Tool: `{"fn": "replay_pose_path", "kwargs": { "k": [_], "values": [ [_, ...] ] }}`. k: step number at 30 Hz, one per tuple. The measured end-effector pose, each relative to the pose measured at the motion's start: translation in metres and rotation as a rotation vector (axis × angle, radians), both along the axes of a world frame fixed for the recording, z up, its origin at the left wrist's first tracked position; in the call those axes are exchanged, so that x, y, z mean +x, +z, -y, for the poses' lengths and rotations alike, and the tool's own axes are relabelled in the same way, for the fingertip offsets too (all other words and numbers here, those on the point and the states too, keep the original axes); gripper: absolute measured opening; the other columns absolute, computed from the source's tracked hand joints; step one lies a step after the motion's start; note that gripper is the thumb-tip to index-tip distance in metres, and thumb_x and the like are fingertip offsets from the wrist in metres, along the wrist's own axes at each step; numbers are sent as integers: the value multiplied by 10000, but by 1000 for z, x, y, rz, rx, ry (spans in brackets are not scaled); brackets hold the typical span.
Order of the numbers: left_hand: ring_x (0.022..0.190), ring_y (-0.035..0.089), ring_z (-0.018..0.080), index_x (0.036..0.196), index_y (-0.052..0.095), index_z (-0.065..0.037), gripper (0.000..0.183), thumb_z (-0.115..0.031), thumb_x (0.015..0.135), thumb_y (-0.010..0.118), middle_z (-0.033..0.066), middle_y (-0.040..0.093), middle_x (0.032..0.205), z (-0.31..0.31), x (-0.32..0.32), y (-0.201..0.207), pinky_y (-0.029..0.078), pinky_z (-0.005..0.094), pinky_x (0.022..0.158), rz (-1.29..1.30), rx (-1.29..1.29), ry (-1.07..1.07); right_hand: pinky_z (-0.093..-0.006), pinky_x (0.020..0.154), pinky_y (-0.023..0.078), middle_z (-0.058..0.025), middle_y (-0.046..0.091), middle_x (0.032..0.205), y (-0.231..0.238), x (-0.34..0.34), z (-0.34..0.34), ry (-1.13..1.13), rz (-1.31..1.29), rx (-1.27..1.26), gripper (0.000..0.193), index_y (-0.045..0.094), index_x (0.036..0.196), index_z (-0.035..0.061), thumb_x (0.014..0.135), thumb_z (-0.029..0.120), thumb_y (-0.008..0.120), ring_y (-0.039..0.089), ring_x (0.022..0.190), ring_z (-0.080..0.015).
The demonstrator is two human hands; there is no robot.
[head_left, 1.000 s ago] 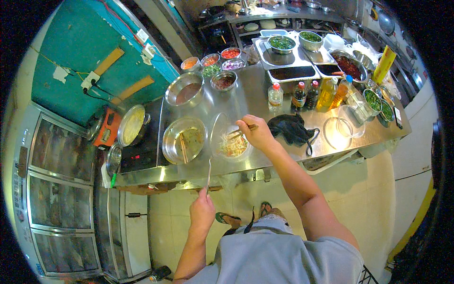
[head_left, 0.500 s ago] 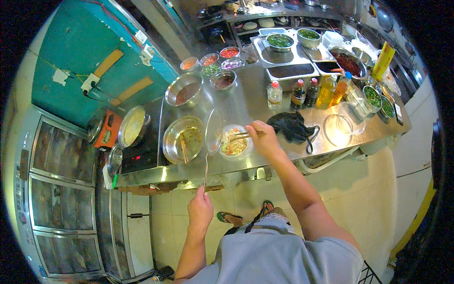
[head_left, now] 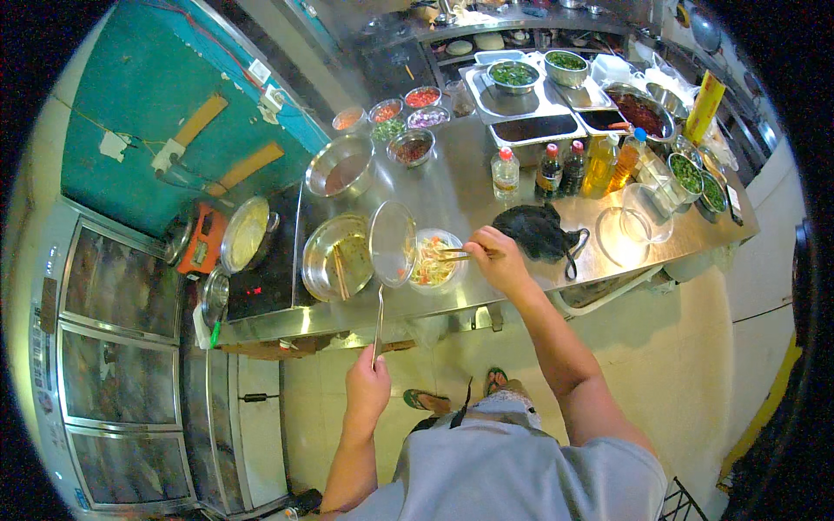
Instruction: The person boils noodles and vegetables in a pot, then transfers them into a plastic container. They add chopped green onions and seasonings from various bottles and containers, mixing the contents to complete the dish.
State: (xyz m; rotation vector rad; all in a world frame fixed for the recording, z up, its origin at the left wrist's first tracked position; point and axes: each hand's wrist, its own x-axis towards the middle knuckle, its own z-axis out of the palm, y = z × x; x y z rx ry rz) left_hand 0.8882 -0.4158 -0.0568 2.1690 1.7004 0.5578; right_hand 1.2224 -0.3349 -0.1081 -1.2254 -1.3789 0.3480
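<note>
My left hand is closed round the long handle of a wire strainer, whose round mesh is held above the counter, between a metal bowl and a clear tub. In the tub lie pale noodle-like strands with orange and green bits. My right hand grips chopsticks, their tips over the strands. Left of the strainer, the wide metal bowl holds a little yellowish liquid with dark flecks. A second pair of chopsticks leans inside that bowl.
A black cloth bag and a clear plastic bowl lie to the right. Behind stand several bottles, steel trays and small bowls of chopped ingredients. A pan sits at the left by a black cooktop.
The strainer's mesh has turned to show more of its round face. My right hand has shifted slightly to the right with the chopsticks, still over the tub.
</note>
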Motion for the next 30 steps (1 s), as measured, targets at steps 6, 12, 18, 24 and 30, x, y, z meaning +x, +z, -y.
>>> {"fn": "replay_pose_path", "kwargs": {
  "k": [6, 12, 18, 24, 30],
  "values": [
    [459, 461, 84, 1288, 592, -62, 276, -141, 1026, 550, -6, 495, 635, 0, -7, 9, 381, 287, 394, 586, -631, 306, -334, 681, 498, -109, 631, 810, 9, -40, 4, 196, -272, 249, 230, 633, 850, -6, 1003, 162, 596, 612, 734, -237],
    [433, 437, 86, 1310, 569, -82, 277, -128, 1040, 525, 0, 488, 669, 0, -9, 14, 346, 266, 352, 727, -727, 386, -349, 705, 518, -150, 699, 864, -3, -57, -5, 27, -334, 160, 82, 691, 879, -11, 922, 55, 670, 666, 772, -275],
    [432, 433, 88, 1318, 572, -95, 283, -129, 1040, 528, -1, 489, 676, 2, -6, 16, 342, 266, 352, 751, -720, 334, -320, 711, 506, -111, 680, 822, 13, -59, -27, 85, -378, 1, 134, 695, 847, -7, 943, 81, 667, 645, 776, -210],
    [434, 427, 84, 1312, 580, -99, 278, -126, 1041, 527, -3, 489, 673, 1, 1, 15, 335, 266, 352, 748, -765, 295, -306, 698, 474, -94, 629, 774, 32, -55, -60, 149, -291, 198, 180, 631, 785, -29, 938, 57, 669, 587, 739, -184],
    [428, 424, 81, 1282, 590, -91, 253, -122, 1039, 528, -10, 483, 651, 2, -3, 10, 340, 269, 350, 761, -759, 305, -311, 632, 448, -88, 581, 748, 33, -39, -68, 27, -201, 31, 145, 632, 813, -16, 930, 52, 683, 545, 675, -190]
  ]
}}
